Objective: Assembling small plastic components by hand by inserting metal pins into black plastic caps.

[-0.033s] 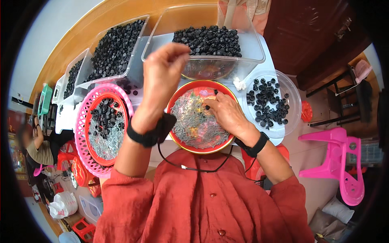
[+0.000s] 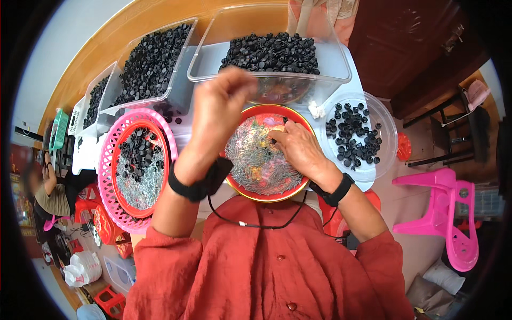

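The right hand pinches a black cap over the red bowl, but the left hand blurs, its grip I can't tell.

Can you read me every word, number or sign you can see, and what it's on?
None can be read.
White bag: reddish marks, too small and blurred to read.
Round red-rimmed tray: colourful pattern, partly hidden by metal pins; no words I can make out.
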`<state>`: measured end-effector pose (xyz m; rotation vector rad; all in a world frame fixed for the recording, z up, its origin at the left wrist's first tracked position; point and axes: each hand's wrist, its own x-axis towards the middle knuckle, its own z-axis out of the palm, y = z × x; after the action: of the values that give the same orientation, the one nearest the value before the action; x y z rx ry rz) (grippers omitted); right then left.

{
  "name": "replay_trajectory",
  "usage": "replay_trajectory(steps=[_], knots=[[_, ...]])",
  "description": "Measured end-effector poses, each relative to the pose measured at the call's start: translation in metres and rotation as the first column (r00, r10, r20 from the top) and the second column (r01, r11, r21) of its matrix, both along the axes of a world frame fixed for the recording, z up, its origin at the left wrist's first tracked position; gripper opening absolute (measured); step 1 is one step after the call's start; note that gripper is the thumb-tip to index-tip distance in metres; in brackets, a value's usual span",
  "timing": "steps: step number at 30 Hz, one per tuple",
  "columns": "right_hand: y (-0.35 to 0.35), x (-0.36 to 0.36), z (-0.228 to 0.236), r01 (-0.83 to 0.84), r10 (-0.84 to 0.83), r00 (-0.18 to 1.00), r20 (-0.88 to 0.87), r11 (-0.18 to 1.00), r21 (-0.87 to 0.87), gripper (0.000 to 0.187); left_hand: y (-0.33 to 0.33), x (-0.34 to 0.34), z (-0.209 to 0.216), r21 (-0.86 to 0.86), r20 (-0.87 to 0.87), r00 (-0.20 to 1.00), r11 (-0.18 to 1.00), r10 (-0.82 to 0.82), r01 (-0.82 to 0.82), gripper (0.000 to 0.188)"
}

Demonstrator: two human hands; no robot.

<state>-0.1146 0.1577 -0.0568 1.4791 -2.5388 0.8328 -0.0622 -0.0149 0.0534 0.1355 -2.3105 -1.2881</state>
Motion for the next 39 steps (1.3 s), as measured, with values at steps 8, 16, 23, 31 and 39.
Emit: replay_trajectory(steps=[8, 16, 23, 31, 39], knots=[[-0.009, 0.006, 0.017, -0.03, 0.02, 0.996, 0.091, 0.995, 0.1, 0.017, 0.012, 0.053, -0.078, -0.418, 0.521, 0.853, 0.879, 0.023, 0.232, 0.017], [0.007, 0.018, 0.021, 0.217, 0.028, 0.646, 0.763, 0.951, -0.219, 0.016, -0.001, 0.051, -0.09, -0.271, 0.512, 0.859, 0.944, -0.024, 0.188, 0.011], [0.012, 0.026, 0.023, 0.394, 0.05, 0.296, 0.954, 0.903, -0.17, 0.017, 0.005, 0.058, -0.089, -0.246, 0.473, 0.876, 0.939, -0.1, 0.24, 0.012], [0.014, 0.035, 0.026, 0.453, 0.183, 0.198, 0.963, 0.854, -0.255, 0.017, -0.003, 0.052, -0.083, 0.423, 0.293, 0.894, 0.885, -0.338, 0.195, 0.006], [0.01, 0.044, 0.034, 0.471, 0.282, 0.314, 0.907, 0.783, -0.406, 0.018, -0.001, 0.051, -0.07, 0.814, 0.129, 0.849, 0.544, -0.512, 0.204, 0.006]])
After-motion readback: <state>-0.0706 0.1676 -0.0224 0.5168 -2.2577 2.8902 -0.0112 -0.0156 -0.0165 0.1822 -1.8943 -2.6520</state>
